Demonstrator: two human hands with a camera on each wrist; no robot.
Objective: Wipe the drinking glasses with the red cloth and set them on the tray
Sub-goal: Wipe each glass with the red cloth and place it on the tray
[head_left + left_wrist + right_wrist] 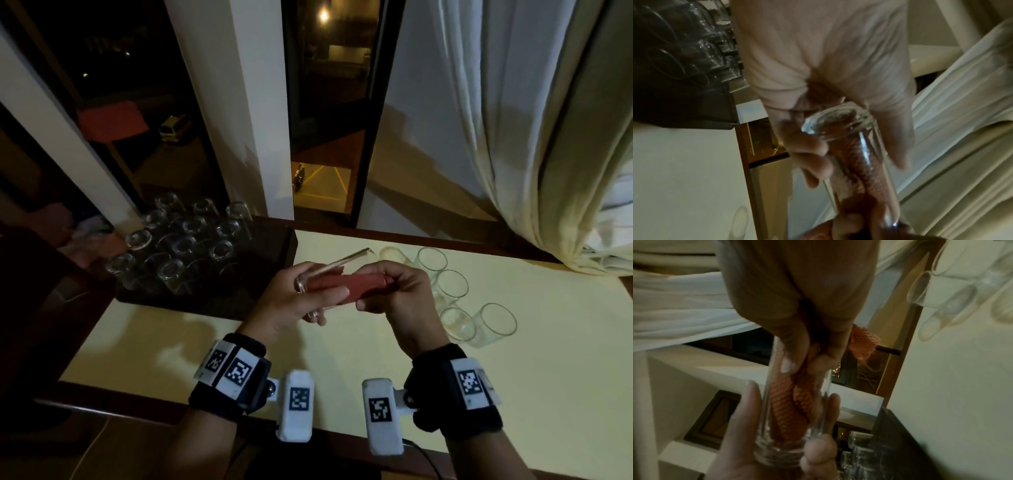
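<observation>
Head view showed the left hand (291, 301) curled round the base of a thin, slippery, breakable glass (329, 277) above the table (205, 342), the right hand (394, 291) pinching the soft red cloth (346, 284) inside it, so a firm base grip seemed safest.

Left hand (818, 81) grips glass (840, 129) — red cloth (865, 172) stuffed inside.

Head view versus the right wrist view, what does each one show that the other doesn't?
Only the head view shows both wrist cameras, the whole dark tray with its upside-down glasses, and the window. Only the right wrist view shows the cloth's weave inside the glass close up, reaching nearly to its thick base. Both show the left hand gripping the glass, the right hand gripping the cloth, and the waiting glasses on the table.
</observation>
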